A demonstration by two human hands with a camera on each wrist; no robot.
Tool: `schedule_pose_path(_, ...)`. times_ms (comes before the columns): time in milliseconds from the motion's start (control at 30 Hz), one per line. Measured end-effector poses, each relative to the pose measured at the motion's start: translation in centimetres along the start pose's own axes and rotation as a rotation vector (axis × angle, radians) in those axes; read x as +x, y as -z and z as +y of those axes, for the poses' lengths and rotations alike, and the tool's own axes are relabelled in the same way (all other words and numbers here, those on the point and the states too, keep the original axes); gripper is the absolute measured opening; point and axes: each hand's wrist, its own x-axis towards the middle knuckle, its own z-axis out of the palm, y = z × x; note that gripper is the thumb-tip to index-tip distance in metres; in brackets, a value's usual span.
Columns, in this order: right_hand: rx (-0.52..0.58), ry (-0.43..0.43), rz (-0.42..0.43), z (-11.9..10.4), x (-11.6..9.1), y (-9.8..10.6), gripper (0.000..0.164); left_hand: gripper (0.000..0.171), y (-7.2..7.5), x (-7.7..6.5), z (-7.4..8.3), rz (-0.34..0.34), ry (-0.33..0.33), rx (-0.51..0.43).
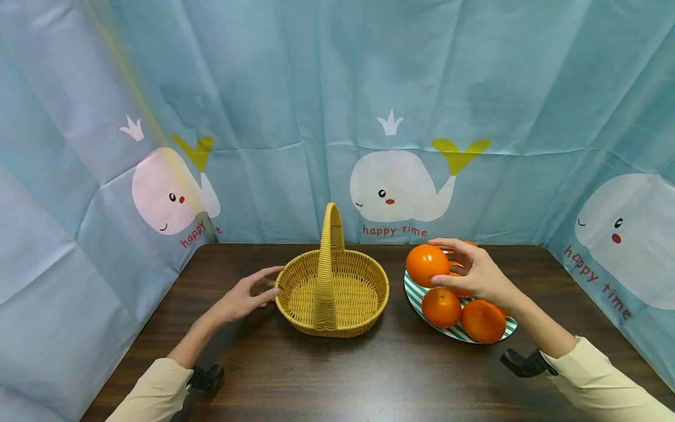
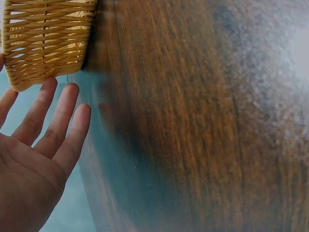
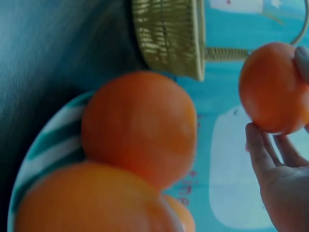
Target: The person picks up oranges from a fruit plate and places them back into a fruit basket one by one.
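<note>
My right hand (image 1: 477,274) grips an orange (image 1: 427,265) between thumb and fingers, above a plate (image 1: 457,334) with green and white stripes. Several more oranges lie on that plate, including a front orange (image 1: 442,307); the hand hides some of them. In the right wrist view the held orange (image 3: 273,88) is raised clear of the others. My left hand (image 1: 244,298) is at the left side of a yellow wicker basket (image 1: 332,293) with a tall arched handle. The left wrist view shows its fingers nearly straight, against the basket's (image 2: 48,43) outer wall. Nothing lies inside the basket.
Both things stand on a dark wooden table (image 1: 337,375), the basket in the middle and the plate to its right. A light blue curtain (image 1: 274,117) with printed whales hangs behind and at both sides. A black strap mount sits on each wrist.
</note>
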Motion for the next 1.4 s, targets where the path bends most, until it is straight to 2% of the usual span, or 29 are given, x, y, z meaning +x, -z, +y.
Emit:
schedule_pose_path(200,0.033,0.002,-0.029,0.1,0.7,-2.2,0.063,0.058,0.0,0.1,0.1,-0.003,0.005,0.002)
schedule_pose_path(467,-0.009,0.048,-0.068,0.7,1.7,-4.7,0.065,0.057,-0.1,0.0,0.0,-0.003,-0.006,0.008)
schedule_pose_path(667,0.004,0.045,-0.087,1.2,2.7,-6.3,0.065,0.057,-0.1,-0.2,0.1,-0.006,-0.007,-0.003)
schedule_pose_path(900,0.028,0.028,-0.099,1.6,3.5,-7.6,0.065,0.057,-0.1,-0.1,0.2,-0.012,-0.012,-0.002)
schedule_pose_path(1233,0.076,0.062,-0.146,2.8,4.5,-9.0,0.070,0.058,-0.1,0.0,0.0,-0.007,-0.006,0.022)
schedule_pose_path(1400,0.102,0.039,-0.167,3.0,4.7,-9.3,0.070,0.058,-0.1,0.0,-0.1,-0.007,-0.005,0.022)
